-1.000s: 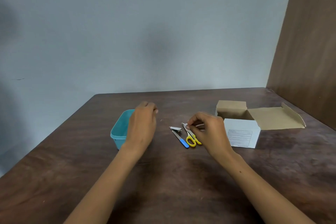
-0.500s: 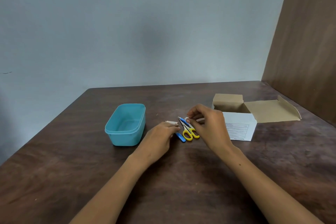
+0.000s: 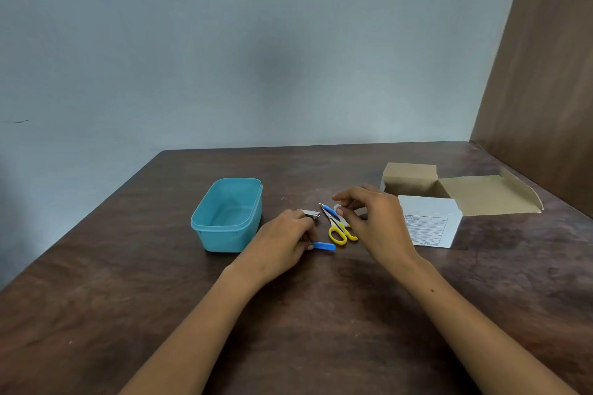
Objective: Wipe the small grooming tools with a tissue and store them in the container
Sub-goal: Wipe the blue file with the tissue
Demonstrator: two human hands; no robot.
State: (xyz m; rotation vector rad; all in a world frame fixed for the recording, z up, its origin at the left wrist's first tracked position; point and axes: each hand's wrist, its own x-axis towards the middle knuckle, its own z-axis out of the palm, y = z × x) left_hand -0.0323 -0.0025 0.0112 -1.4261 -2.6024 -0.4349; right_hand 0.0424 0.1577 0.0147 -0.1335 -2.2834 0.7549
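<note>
Blue-handled tool (image 3: 324, 246) in left hand (image 3: 282, 242) grip; right hand (image 3: 373, 221) pinching white bit (image 3: 337, 207).

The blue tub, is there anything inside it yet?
Empty. The blue tub shows only its bare floor; the scissors lie outside it on the table.

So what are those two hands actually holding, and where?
Left hand pinches the blue-handled tool near its metal end; right hand pinches something small and white, unidentifiable.
</note>
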